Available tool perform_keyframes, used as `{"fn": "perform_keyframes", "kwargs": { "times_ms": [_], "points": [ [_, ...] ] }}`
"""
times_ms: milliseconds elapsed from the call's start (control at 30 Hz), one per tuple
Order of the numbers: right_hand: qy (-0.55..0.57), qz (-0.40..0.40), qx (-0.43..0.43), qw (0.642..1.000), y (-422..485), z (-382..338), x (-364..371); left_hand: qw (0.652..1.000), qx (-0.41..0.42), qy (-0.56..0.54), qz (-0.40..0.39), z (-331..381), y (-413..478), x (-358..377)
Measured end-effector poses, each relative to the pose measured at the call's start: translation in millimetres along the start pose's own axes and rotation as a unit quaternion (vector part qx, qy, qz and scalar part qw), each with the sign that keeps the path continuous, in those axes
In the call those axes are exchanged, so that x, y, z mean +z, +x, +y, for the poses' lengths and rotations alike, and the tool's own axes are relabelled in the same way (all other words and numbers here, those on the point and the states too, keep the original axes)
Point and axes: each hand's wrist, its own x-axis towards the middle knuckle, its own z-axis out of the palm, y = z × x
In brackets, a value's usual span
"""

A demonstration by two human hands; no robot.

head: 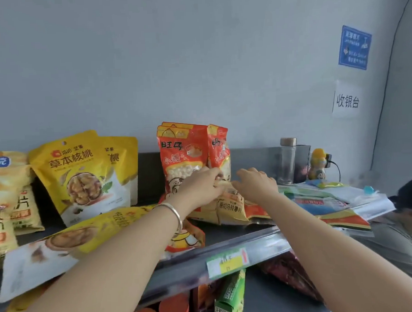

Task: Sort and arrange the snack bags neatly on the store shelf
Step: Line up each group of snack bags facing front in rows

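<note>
Yellow potato-chip bag [230, 208] lies slumped on the shelf [224, 243], at the foot of the standing red snack bags [183, 157]; left hand [201, 186] fingers curled, pinching its crumpled top edge; right hand [255, 182] fingers curled on the same edge just beside. Judged light, soft, air-filled; film slippery, contents fragile; best held by top seam or side edges, never squeezed at the belly.

A single head-worn wide-angle camera is used; it is aimed forward and slightly downward, from close by, across the dark grey metal shelf [218, 235] toward the pale grey wall [195, 61].
</note>
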Motion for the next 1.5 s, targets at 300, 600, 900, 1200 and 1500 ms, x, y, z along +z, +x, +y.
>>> {"fn": "perform_keyframes", "kwargs": {
  "times_ms": [300,600,900,1200,1500],
  "points": [
    [0.057,-0.138,-0.048,0.988,47.6,100.5,11.1,0.997,0.001,-0.064,-0.053,81.9,41.6,52.6],
    [0.03,-0.121,-0.055,0.991,48.3,137.9,19.8,0.952,0.105,0.169,-0.232,91.5,41.0,73.5],
    [0.076,-0.097,-0.075,0.989,45.9,139.2,-3.5,0.982,0.094,0.145,-0.072,94.4,47.5,81.8],
    [0.089,0.166,0.044,0.981,38.0,164.5,-53.4,0.974,-0.121,-0.089,0.169,96.3,78.6,83.5],
    [0.198,0.029,-0.01,0.98,36.4,187.5,-36.4,0.896,-0.281,-0.25,0.237,79.1,87.1,84.1]
  ]
}}
